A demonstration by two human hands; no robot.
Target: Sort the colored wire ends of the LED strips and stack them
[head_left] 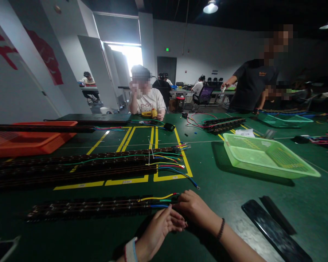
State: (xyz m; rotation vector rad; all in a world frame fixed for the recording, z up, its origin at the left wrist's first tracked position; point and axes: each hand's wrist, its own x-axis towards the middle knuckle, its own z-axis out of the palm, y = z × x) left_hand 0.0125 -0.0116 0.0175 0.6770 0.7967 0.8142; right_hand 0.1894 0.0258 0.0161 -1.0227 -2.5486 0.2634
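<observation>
A dark cable chain (pixel 98 208) lies lengthwise on the table in front of me. Yellow (pixel 157 197), green (pixel 168 200) and blue (pixel 159 206) wires come out of its right end. My right hand (pixel 192 204) is closed, its curled fingertips at the end of the blue wire; the lug itself is hidden. Just below it, my left hand (pixel 162 225) is open with fingers stretched out and the palm turned toward the right hand. Its thumb tip is beside the blue wire.
More cable chains (pixel 98 165) with lugged wires lie beyond, over yellow tape markings. A green basket (pixel 270 154) stands at right, an orange basket (pixel 35 142) at left. A black phone-like slab (pixel 273 229) lies near my right forearm. People (pixel 147 98) work across the table.
</observation>
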